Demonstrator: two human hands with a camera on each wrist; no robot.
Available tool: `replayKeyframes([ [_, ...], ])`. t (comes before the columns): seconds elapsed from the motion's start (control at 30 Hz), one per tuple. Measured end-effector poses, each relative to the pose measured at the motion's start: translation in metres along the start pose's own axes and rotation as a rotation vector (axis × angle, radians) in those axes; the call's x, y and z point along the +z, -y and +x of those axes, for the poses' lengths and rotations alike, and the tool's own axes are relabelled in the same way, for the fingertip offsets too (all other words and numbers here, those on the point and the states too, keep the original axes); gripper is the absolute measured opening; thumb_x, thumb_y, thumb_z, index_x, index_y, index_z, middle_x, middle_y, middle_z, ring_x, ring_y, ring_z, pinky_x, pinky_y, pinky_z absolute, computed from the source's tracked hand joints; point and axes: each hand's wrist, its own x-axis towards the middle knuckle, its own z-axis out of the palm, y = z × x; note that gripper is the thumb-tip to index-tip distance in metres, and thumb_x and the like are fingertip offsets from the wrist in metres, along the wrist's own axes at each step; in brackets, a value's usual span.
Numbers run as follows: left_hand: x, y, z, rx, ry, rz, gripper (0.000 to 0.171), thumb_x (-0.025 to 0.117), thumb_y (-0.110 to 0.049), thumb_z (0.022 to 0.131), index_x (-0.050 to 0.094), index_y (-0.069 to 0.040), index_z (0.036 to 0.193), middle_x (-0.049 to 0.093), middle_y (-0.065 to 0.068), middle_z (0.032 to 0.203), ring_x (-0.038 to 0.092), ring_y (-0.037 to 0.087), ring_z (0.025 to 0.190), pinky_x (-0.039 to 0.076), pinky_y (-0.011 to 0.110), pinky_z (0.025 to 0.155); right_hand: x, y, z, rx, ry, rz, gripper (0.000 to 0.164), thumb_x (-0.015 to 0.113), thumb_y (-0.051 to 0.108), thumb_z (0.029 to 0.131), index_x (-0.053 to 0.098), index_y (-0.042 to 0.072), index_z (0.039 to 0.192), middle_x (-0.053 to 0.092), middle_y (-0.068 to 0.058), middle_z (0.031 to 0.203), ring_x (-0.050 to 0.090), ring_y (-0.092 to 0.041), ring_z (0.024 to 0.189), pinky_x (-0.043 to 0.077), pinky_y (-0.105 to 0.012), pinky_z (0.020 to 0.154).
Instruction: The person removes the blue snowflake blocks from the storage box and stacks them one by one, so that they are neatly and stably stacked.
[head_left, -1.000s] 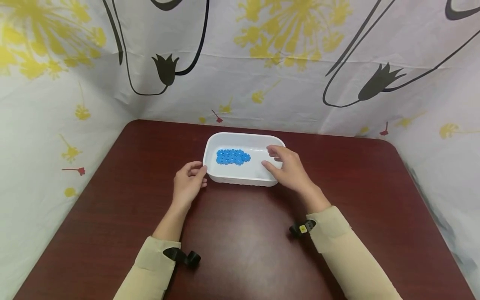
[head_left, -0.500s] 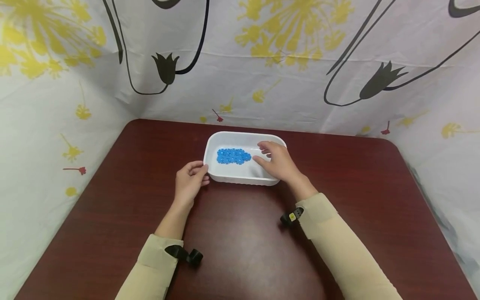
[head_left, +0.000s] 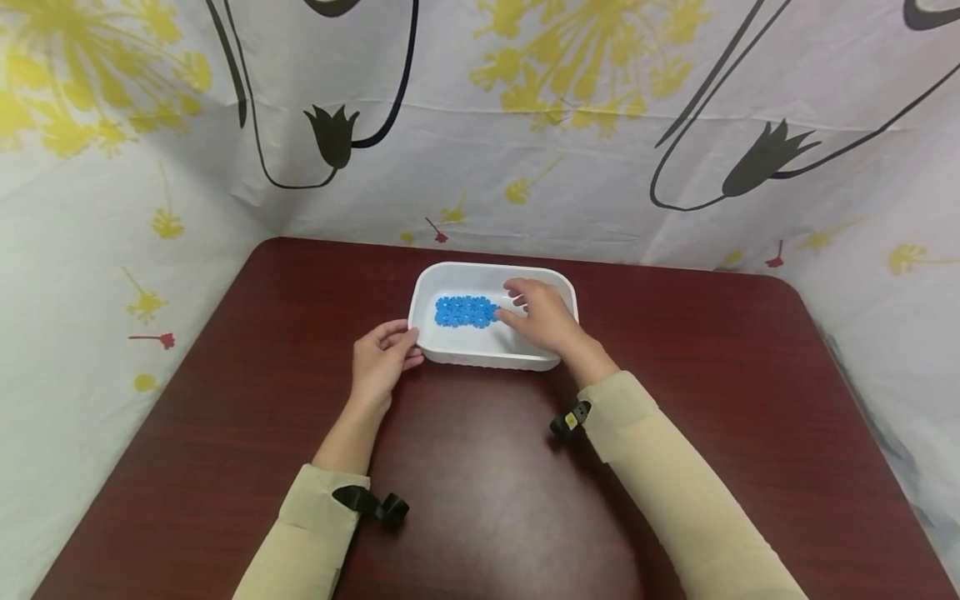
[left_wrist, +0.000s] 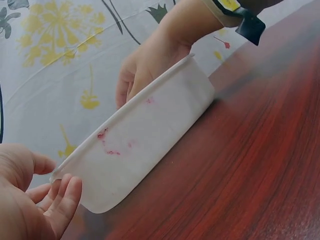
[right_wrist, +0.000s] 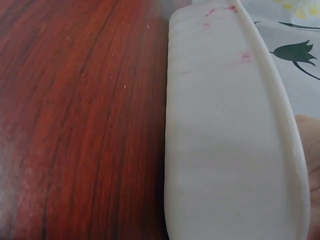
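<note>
A white plastic tray [head_left: 487,361] lies on the table, with several flat blue snowflake-shaped pieces [head_left: 463,312] grouped in its left half. At its near left corner, my left hand [head_left: 378,362] pinches the rim, thumb on top and fingers against the outer wall in the left wrist view. My right hand [head_left: 547,317] reaches over the tray's right part, thumb and fingers spread apart. Its thumb tip is by the right end of the blue pieces; whether it touches them I cannot tell. In the right wrist view, the tray wall [right_wrist: 220,130] hides most of that hand.
The dark red-brown table [head_left: 465,500] extends around the tray. Behind it and at both sides hangs a white cloth [head_left: 420,158] with yellow and black plant prints. Small dark wrist cameras [head_left: 392,510] sit at the sleeve cuffs.
My right hand has moved left over the tray, from its right end to the edge of the blue pieces. The left hand stays at the near left corner.
</note>
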Motion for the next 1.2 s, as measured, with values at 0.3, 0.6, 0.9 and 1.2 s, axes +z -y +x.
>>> replayKeyframes([
  [0.3, 0.0, -0.002, 0.0, -0.063, 0.013, -0.108, 0.039, 0.072, -0.002, 0.093, 0.06, 0.008, 0.128, 0.065, 0.01, 0.093, 0.069, 0.011, 0.07, 0.065, 0.029, 0.072, 0.005, 0.0, 0.009, 0.03, 0.061, -0.036, 0.048, 0.074, 0.02, 0.095, 0.059, -0.005, 0.133, 0.065, -0.022, 0.127, 0.065, -0.034, 0.11, 0.056, -0.045, 0.098],
  [0.6, 0.0, -0.003, 0.0, -0.074, 0.015, -0.114, 0.04, 0.071, 0.0, 0.093, 0.059, 0.009, 0.13, 0.063, 0.01, 0.093, 0.07, 0.011, 0.07, 0.065, 0.029, 0.073, 0.012, -0.006, 0.018, 0.059, 0.098, -0.035, 0.047, 0.075, 0.018, 0.094, 0.06, -0.007, 0.131, 0.067, -0.022, 0.121, 0.067, -0.034, 0.108, 0.055, -0.044, 0.099],
  [0.9, 0.001, -0.004, -0.001, -0.065, 0.016, -0.123, 0.039, 0.07, 0.0, 0.094, 0.059, 0.009, 0.13, 0.062, 0.01, 0.093, 0.069, 0.011, 0.07, 0.064, 0.029, 0.073, 0.012, -0.007, 0.022, 0.098, 0.119, -0.09, 0.044, 0.076, 0.02, 0.092, 0.063, -0.004, 0.126, 0.068, -0.02, 0.111, 0.063, -0.032, 0.104, 0.054, -0.043, 0.096],
  [1.2, 0.0, -0.003, 0.0, -0.073, 0.021, -0.111, 0.039, 0.071, -0.001, 0.094, 0.059, 0.008, 0.13, 0.062, 0.01, 0.093, 0.069, 0.011, 0.071, 0.064, 0.029, 0.074, 0.012, -0.007, 0.026, 0.117, 0.161, -0.167, 0.041, 0.076, 0.022, 0.092, 0.067, 0.0, 0.125, 0.067, -0.016, 0.107, 0.06, -0.029, 0.101, 0.052, -0.043, 0.093],
])
